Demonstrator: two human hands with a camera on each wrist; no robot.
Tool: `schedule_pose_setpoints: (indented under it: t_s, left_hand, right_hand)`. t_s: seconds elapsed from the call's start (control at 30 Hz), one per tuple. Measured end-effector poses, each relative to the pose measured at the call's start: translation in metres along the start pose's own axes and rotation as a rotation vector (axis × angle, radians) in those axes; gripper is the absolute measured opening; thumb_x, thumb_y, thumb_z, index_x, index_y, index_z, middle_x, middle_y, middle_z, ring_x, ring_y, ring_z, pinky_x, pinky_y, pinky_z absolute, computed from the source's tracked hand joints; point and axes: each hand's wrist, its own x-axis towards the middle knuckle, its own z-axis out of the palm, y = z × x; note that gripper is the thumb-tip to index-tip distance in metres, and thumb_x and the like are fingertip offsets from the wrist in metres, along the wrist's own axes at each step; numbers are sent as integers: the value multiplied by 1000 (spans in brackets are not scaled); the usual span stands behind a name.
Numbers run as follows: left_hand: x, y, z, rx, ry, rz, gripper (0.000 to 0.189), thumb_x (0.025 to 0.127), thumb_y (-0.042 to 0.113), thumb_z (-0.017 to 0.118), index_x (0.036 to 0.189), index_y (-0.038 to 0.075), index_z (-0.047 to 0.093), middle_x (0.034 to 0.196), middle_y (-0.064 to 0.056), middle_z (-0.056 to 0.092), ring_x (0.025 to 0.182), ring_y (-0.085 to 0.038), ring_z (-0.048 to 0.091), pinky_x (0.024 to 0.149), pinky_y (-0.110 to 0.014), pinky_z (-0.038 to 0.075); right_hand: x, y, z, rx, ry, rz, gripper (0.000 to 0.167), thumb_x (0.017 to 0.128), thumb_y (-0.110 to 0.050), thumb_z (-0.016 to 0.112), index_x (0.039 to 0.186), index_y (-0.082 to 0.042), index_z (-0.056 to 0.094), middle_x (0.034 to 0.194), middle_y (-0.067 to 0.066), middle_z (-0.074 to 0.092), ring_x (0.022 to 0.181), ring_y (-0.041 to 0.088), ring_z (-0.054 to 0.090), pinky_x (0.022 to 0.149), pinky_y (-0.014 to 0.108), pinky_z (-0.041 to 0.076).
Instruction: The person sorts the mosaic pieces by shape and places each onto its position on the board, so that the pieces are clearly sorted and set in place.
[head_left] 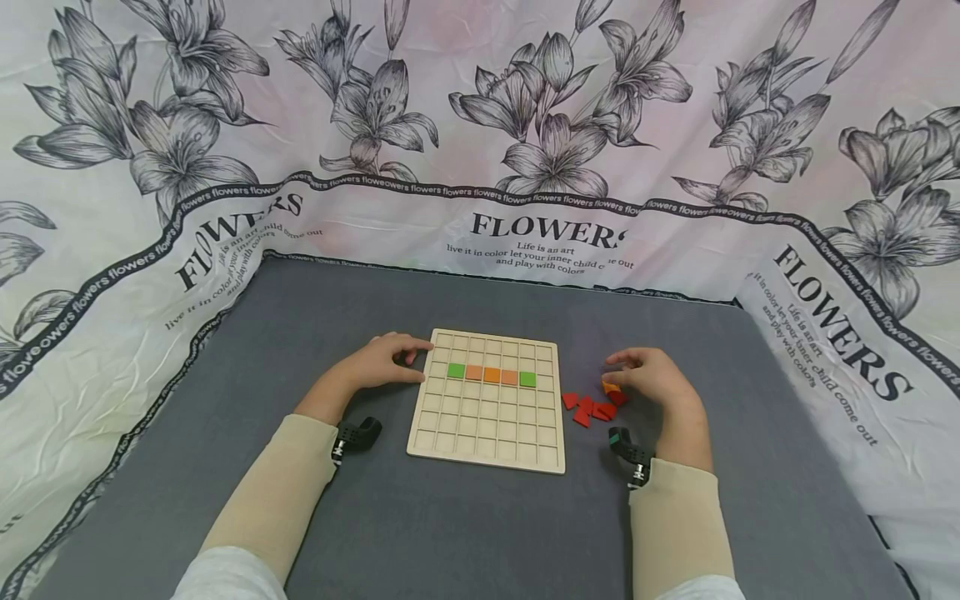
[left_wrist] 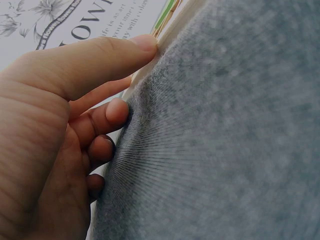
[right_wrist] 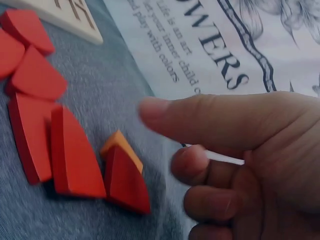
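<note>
— What are we seeing that is largest?
— We are seeing a white fabric backdrop printed with grey flowers (head_left: 555, 167) filling the top of the head frame, and a dark grey table surface (head_left: 465, 533) spreading below it.
— And the pale wooden square grid board (head_left: 486, 429)?
— It is lying at the centre. We are watching the left hand (head_left: 381, 360) touching its left edge, thumb and index finger standing well apart.
— The right hand (head_left: 648, 375)?
— It is hovering right of centre, a modest gap showing between thumb and fingers, holding nothing.
— Which tiles are we finding?
— Three orange square tiles (head_left: 492, 375) are sitting in a row across the board's upper half, between two green square tiles (head_left: 456, 371).
— And last?
— Right of the board, red fan-shaped pieces (right_wrist: 80, 155) are lying clustered; a small orange piece (right_wrist: 119, 139) is peeking from behind one.
</note>
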Motion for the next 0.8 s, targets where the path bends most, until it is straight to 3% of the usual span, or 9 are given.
schedule_pose_setpoints:
  t_s: [0.13,0.5,0.8]
  left_hand:
    - [0,-1,0,2,-2,-2,56,90,27,82,140,10,63,88,0,51,87,-20,41,86,-46,22]
    - [1,-2,0,3,-2,7,57,90,28,82,141,10,63,88,0,51,87,-20,41,85,-46,21]
    - [0,0,0,-3,-3,0,56,90,26,82,140,10,63,88,0,51,87,-21,41,85,-47,21]
  right_hand:
    - [-2,6,-2,6,-70,47,48,92,-33,78,126,-2,67,119,17,62,112,35,52,98,55,40]
    - [-4,15,-6,42,-131,105,42,90,-23,78,124,-1,66,110,12,63,99,29,53,85,44,41]
    - [-5,8,-1,5,-116,121,36,86,-22,77,113,-2,64,106,13,60,92,29,51,73,39,42]
